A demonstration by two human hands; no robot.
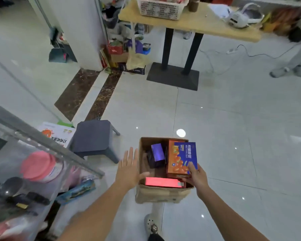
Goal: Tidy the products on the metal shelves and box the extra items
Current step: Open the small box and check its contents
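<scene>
Metal shelf (47,145): sits at your near left, its grey rail running diagonally. A pink-lidded jar (39,166) and some dark bits lie below the rail, all pretty blurry.
Stool (92,136): grey plastic, on the floor just right of the shelf, with a white printed carton (57,132) tucked behind it.
Left hand (129,168): your grip is wide open here, fingers spread flat, holding nothing. It's right at the left wall of the cardboard box; can't tell if the thumb actually touches it.
Cardboard box (163,193): open-topped, on the floor tiles just ahead of your foot (150,223). Inside you've got a purple pack (157,152) leaning on something dark at the far left, and a pink-red flat box (162,182) along the near wall.
Orange-and-blue carton (182,158): standing on end in the right side of the cardboard box, sticking up above the rim.
Right hand (197,177): your grip is closed on the near right corner of the orange-and-blue carton, thumb on its front face.
Worktop (198,23): way off at the far side, wooden top on black legs, with a white basket (161,7) on it.
</scene>
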